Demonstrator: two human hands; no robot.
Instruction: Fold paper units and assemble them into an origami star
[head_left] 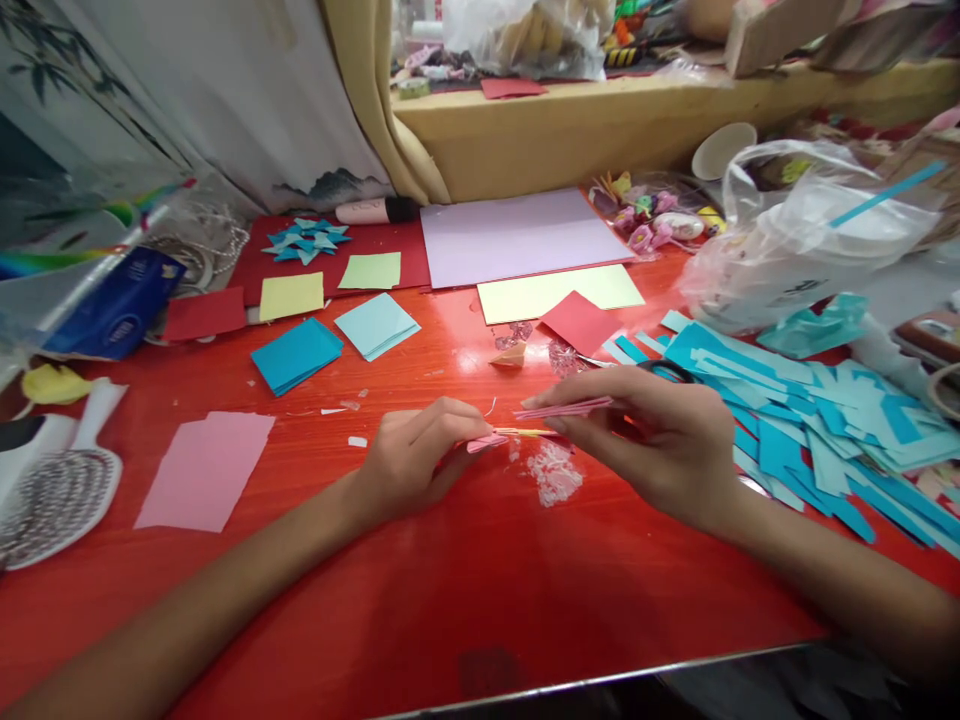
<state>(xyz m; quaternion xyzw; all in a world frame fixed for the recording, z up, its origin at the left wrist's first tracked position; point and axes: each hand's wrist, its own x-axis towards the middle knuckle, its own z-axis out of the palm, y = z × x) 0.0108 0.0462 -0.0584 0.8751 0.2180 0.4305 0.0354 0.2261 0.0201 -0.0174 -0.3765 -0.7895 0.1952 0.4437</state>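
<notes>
My left hand (416, 455) rests on the red table (480, 580) with its fingers pinched on a small folded pink paper piece (487, 441). My right hand (660, 440) is closed too, holding thin pink paper strips (564, 407) between the fingers. A thin yellow strip (525, 432) runs between the two hands, touching the folded piece. A small crumpled bit of clear film (555, 472) lies on the table just below the hands.
A pink sheet (204, 470) lies at left, beside a white hairbrush (56, 490). Blue (296, 355), light blue (376, 325) and yellow-green paper squares (291, 296) sit further back. A heap of blue paper scraps (810, 420) and a plastic bag (802, 235) fill the right.
</notes>
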